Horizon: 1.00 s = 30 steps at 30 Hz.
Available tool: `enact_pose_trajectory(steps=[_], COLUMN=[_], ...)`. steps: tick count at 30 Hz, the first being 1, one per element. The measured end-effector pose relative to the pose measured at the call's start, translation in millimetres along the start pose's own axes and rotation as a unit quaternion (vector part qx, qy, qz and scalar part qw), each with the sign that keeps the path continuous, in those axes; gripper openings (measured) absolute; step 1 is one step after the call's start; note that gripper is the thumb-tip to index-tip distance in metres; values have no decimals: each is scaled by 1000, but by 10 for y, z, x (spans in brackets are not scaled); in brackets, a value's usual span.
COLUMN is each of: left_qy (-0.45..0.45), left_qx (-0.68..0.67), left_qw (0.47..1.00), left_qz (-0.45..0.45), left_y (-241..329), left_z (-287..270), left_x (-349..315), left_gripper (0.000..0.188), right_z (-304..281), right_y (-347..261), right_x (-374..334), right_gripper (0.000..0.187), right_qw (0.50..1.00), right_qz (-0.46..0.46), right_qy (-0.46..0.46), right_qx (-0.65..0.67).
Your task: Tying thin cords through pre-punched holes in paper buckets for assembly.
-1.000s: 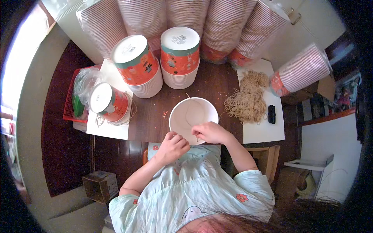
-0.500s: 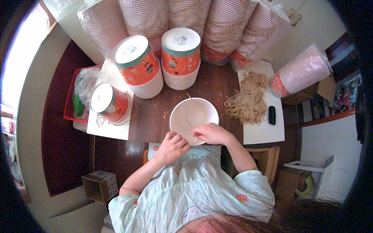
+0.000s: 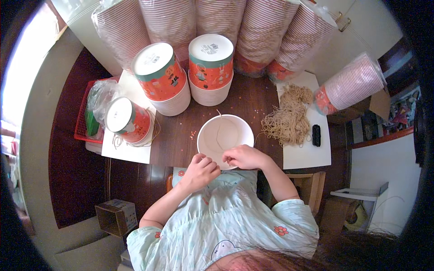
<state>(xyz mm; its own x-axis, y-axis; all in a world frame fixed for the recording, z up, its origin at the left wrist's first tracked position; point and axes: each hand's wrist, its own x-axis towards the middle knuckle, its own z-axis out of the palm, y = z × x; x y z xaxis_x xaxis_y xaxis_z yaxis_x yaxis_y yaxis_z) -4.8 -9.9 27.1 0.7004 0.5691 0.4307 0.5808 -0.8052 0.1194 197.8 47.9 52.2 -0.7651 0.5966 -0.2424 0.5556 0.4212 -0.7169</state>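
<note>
Presently, both your hands have bent fingers: the left hand [image 3: 202, 171] is at the near-left rim of the white-lined bucket [image 3: 207, 137], and the right hand [image 3: 244, 158] reaches over its near side. The fingertips are drawn together, but whether either grip holds something, I cannot tell. The bucket turns its mouth up toward you at the counter [image 3: 176, 151]'s near edge; one string [image 3: 218, 135] runs inside it and over the far rim. I judge that you are working at the near rim; the next move calls for small, steady fingers. Rightward lies a heap of twine [image 3: 289, 117]; behind stand upturned bucket stacks [image 3: 160, 77]; a cardboard box [image 3: 116, 217] sits lower left.
</note>
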Motion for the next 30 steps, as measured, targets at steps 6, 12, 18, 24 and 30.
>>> enact_pose_trajectory(steps=[6,12,18,24,30], left_qy=[-4,2,4,8,9], left_qx=[2,2,0,6,5], left_qw=[1000,1000,1000,1000,1000], left_qz=[2,2,0,2,2], left_y=[-8,-9,-6,-4,-28], left_z=[5,15,20,13,18], left_x=[-2,-5,-8,-11,8], left_gripper=[13,13,12,12,11], right_z=[12,20,22,17,54], right_y=[20,42,30,-3,31], right_x=[22,26,23,22,44], right_gripper=[14,15,16,16,18], right_qw=[1000,999,999,998,998], right_qz=[-7,-33,-34,-53,-50], right_qy=[-7,2,7,13,20], right_qx=[24,24,36,32,25])
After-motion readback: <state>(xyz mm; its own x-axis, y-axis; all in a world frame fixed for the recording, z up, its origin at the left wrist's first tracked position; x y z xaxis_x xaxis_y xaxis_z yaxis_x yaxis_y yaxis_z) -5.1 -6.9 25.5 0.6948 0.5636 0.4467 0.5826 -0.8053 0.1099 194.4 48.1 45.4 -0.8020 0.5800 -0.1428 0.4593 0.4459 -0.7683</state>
